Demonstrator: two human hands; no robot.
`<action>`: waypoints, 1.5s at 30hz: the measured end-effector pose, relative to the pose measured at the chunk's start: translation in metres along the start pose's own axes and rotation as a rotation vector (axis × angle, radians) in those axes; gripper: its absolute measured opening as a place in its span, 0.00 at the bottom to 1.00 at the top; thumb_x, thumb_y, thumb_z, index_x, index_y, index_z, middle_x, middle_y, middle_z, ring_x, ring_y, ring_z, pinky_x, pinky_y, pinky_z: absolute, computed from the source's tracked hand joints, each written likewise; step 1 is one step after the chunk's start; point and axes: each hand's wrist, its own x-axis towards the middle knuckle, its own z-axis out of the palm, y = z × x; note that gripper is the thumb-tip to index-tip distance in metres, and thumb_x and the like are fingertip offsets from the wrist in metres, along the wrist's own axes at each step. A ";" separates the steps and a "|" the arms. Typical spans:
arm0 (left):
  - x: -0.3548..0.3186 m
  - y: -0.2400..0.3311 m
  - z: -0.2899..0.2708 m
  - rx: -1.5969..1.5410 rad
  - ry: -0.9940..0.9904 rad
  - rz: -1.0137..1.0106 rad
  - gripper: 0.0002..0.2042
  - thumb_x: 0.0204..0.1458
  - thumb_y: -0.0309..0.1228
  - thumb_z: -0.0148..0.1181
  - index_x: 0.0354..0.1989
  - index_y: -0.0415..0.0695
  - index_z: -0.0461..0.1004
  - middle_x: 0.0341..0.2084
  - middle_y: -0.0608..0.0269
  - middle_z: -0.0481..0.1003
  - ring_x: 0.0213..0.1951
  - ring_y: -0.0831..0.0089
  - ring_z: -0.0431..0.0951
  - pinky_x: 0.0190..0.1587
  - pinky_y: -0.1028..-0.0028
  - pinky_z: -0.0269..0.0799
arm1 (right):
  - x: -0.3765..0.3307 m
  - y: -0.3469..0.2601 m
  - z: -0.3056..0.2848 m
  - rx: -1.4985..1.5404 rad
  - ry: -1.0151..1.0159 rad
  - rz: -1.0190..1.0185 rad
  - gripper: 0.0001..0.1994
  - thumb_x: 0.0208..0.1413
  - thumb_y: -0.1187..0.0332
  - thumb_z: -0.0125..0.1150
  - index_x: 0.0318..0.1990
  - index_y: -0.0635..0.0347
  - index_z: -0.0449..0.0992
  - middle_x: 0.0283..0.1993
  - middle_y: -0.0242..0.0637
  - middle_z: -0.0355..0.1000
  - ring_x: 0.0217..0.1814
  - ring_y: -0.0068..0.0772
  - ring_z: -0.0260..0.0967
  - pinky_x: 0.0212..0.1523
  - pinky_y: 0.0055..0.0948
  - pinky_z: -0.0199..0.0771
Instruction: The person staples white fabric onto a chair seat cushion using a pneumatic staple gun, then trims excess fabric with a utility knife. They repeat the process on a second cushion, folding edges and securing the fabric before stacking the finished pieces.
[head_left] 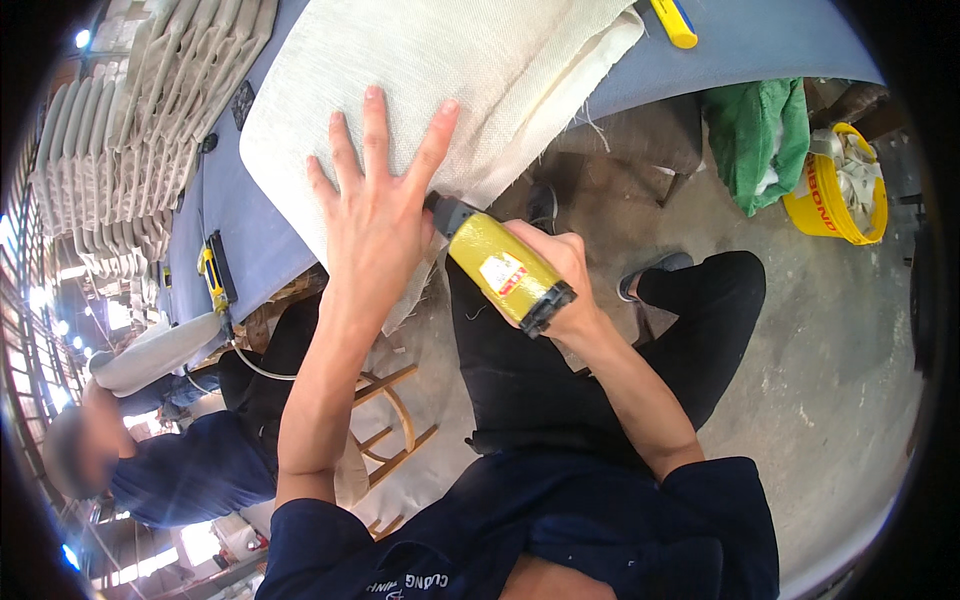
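- The left hand [375, 215] lies flat with fingers spread wide, gripping nothing, on the cream woven-fabric cushion panel [420, 80]. Judging by the pressure, the open palm pins the cloth taut near its lower edge so it does not slide.
- The right hand [565, 280] is clenched round the yellow handheld power stapler with a black nose and end cap [500, 270]. The tool is tilted, its dark nose pointing up-left at the fabric edge just beside the left thumb, which suits fastening right where the cloth is held.
- The panel rests on the blue-grey worktable [760, 40], overhanging the near edge toward the person.
- A second yellow tool [213, 275] lies on the table's left part, near another person in dark blue [190, 470].
- A stack of similar cream panels [150, 110] sits at upper left; a yellow bucket [835, 185] and a green cloth [765, 140] are at right, well apart.
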 end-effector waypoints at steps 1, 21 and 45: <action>-0.001 0.001 0.000 -0.003 0.007 0.002 0.55 0.45 0.25 0.76 0.81 0.78 0.54 0.79 0.37 0.50 0.74 0.25 0.56 0.64 0.21 0.61 | -0.001 0.000 0.001 -0.029 -0.003 -0.006 0.16 0.46 0.73 0.75 0.42 0.66 0.79 0.29 0.47 0.78 0.28 0.51 0.80 0.31 0.32 0.77; -0.027 -0.013 0.012 -0.125 0.080 -0.270 0.27 0.73 0.52 0.44 0.80 0.72 0.60 0.80 0.46 0.54 0.77 0.27 0.51 0.71 0.21 0.45 | -0.006 0.014 0.000 -0.285 0.029 0.023 0.22 0.45 0.67 0.79 0.47 0.67 0.81 0.38 0.47 0.82 0.34 0.49 0.81 0.38 0.37 0.77; -0.037 -0.009 0.004 0.075 -0.051 -0.067 0.55 0.46 0.27 0.75 0.83 0.64 0.49 0.79 0.37 0.48 0.75 0.25 0.53 0.65 0.19 0.55 | -0.021 -0.006 0.024 -0.110 -0.081 0.004 0.19 0.44 0.72 0.78 0.45 0.66 0.80 0.32 0.46 0.80 0.30 0.49 0.81 0.33 0.32 0.78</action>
